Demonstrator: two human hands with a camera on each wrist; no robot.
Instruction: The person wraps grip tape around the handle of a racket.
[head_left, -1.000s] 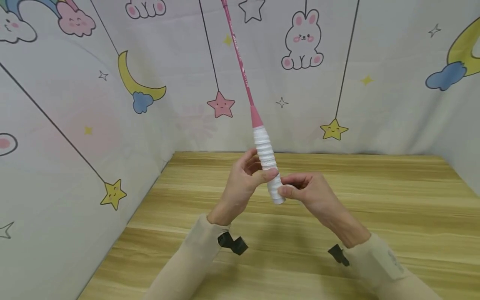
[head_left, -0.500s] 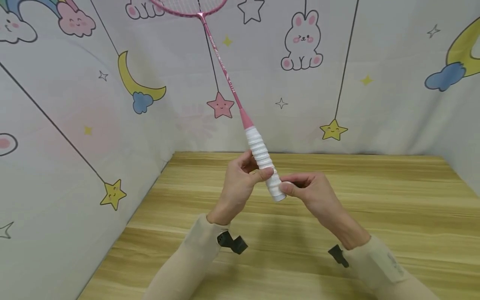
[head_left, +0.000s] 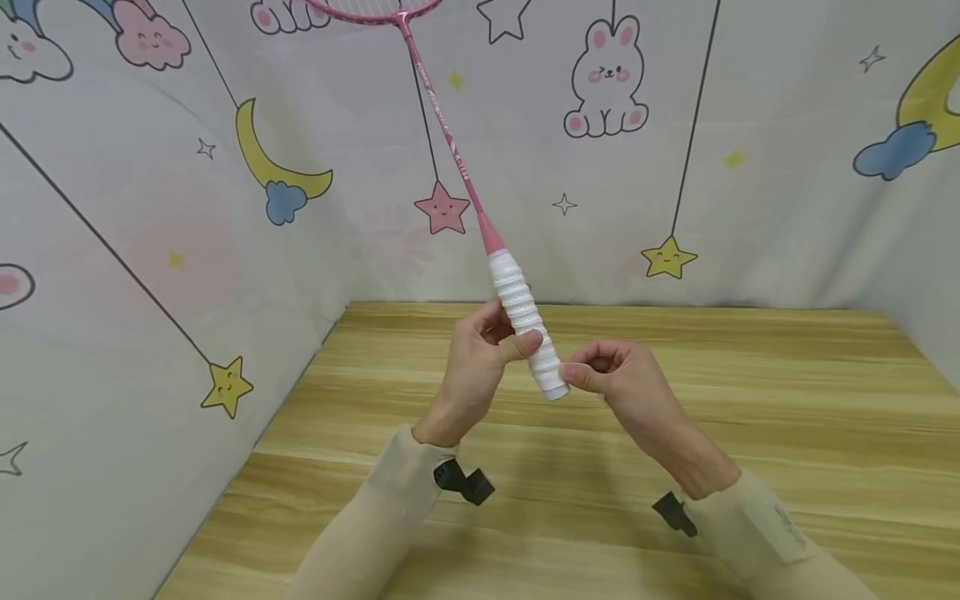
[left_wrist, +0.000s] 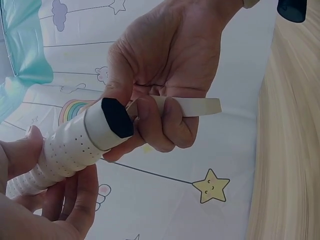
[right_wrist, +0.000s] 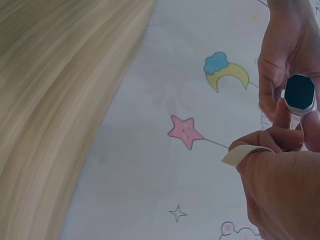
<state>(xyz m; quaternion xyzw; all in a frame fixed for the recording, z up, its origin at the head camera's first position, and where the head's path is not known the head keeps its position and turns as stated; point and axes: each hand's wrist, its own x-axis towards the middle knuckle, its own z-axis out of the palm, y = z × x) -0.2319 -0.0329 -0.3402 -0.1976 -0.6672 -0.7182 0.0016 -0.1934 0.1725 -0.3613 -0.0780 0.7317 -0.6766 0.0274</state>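
A pink badminton racket point(head_left: 442, 121) leans up and to the left in the head view, much of its strung head cut off by the top edge. White perforated grip tape point(left_wrist: 70, 150) covers its handle in ridged turns, and the dark butt end point(right_wrist: 300, 91) faces the wrist cameras. My left hand point(head_left: 476, 358) grips the handle, thumb across the front. Beside the butt, my right hand point(head_left: 630, 379) pinches the tape at the handle's lower end. A loose strip of tape point(left_wrist: 202, 106) passes through its curled fingers, its pale tail point(right_wrist: 240, 155) sticking out.
Below the hands lies a wood-grain table point(head_left: 750, 433). A white cloth backdrop point(head_left: 525, 167) printed with stars, moons and rabbits stands behind and to the left. Dark wrist cameras point(head_left: 467, 483) sit on both sleeves. Turquoise material point(left_wrist: 27, 45) shows at the left wrist view's edge.
The racket has tilted further left, bringing the lower part of its head into the head view. Both hands stay close to the handle's end, shifting only slightly.
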